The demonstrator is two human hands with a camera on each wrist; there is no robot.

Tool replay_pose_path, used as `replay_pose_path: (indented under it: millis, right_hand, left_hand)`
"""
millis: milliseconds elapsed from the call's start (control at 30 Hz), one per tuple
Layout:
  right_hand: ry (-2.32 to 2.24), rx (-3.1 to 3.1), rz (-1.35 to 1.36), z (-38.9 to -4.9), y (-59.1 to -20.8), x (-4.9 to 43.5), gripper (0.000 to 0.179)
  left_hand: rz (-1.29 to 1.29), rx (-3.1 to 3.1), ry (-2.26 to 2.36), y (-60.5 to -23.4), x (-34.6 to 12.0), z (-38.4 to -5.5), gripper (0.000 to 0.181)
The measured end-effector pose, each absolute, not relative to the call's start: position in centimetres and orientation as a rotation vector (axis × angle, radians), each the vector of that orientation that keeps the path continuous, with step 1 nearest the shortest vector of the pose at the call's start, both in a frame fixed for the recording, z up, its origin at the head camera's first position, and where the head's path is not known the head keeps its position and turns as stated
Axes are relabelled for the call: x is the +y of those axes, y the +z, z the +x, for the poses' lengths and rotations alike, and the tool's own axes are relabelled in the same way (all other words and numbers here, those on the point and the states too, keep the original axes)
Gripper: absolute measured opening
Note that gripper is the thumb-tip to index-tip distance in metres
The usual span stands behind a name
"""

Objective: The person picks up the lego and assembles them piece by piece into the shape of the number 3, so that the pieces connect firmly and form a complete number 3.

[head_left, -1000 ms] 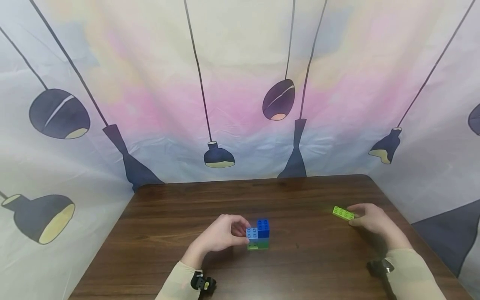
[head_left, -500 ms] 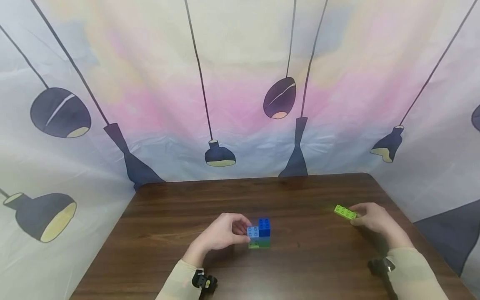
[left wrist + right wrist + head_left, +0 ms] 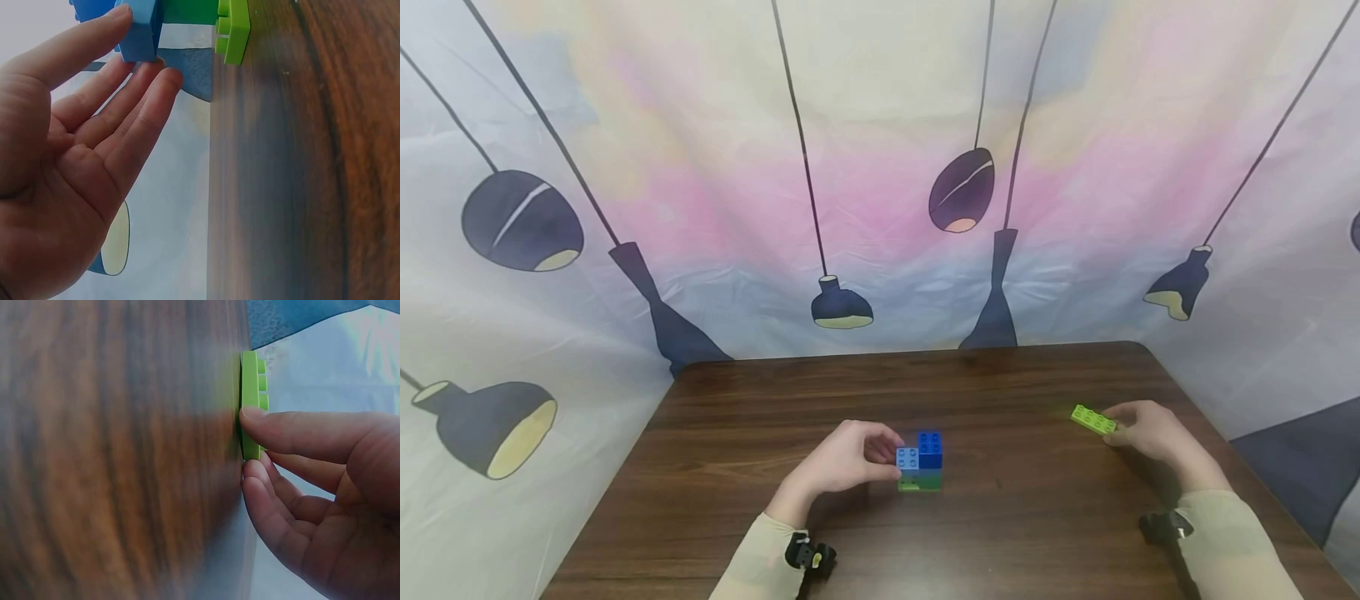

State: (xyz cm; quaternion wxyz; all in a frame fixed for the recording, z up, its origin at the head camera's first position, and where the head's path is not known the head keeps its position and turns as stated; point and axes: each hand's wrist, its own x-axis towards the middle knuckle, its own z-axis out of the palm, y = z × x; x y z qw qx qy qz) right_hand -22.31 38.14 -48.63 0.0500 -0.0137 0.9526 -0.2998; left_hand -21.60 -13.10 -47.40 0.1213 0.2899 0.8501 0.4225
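Note:
A small stack of toy building blocks stands on the table: a light blue block [image 3: 907, 458] and a taller dark blue block [image 3: 930, 450] on top, a green block [image 3: 931, 480] and a lime base block [image 3: 237, 31] below. My left hand [image 3: 847, 458] pinches the light blue block from its left side, thumb toward me and fingers behind. Far to the right, my right hand [image 3: 1153, 435] pinches the near end of a flat lime block [image 3: 1092, 419] with two rows of studs. In the right wrist view, this lime block [image 3: 250, 384] lies flat, studs up, at the tabletop.
The dark wood table [image 3: 1000, 533] has rounded far corners. Behind and beside it hangs a pastel cloth [image 3: 880, 183] printed with dark lamps. Black cameras are strapped on both wrists, the left wrist camera [image 3: 811, 557] near the front.
The head view has shifted slightly, so everything sits a little higher and further right in it. Both hands keep their holds, and the blocks stay where they were on the table.

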Motion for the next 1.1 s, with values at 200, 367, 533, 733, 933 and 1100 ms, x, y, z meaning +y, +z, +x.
replay_pose_path:
  millis: [200, 367, 533, 733, 933, 1100]
  right_hand:
    - [-0.918, 2.899, -0.031, -22.2, -48.6, 38.2, 0.049]
    - [-0.928, 2.895, -0.028, -22.2, -48.6, 38.2, 0.049]
    - [-0.933, 2.892, -0.022, -22.3, -48.5, 38.1, 0.052]
    - [-0.926, 2.886, -0.034, -22.3, -48.5, 37.9, 0.052]
    - [-0.932, 2.886, -0.065, -22.3, -48.4, 37.5, 0.053]
    - [-0.932, 2.9, -0.082, -22.3, -48.2, 37.2, 0.055]
  left_hand:
    - [0.853, 2.486, 1.233, -47.5, -13.3, -21.7, 0.032]
    - [0.855, 2.491, 1.228, -47.5, -13.4, -21.7, 0.029]
    - [0.85, 2.487, 1.235, -47.5, -13.3, -21.7, 0.027]
    - [0.838, 2.483, 1.239, -47.4, -13.2, -21.6, 0.027]
    - [0.849, 2.481, 1.245, -47.4, -13.1, -21.6, 0.027]
    - [0.839, 2.477, 1.247, -47.3, -13.0, -21.5, 0.026]
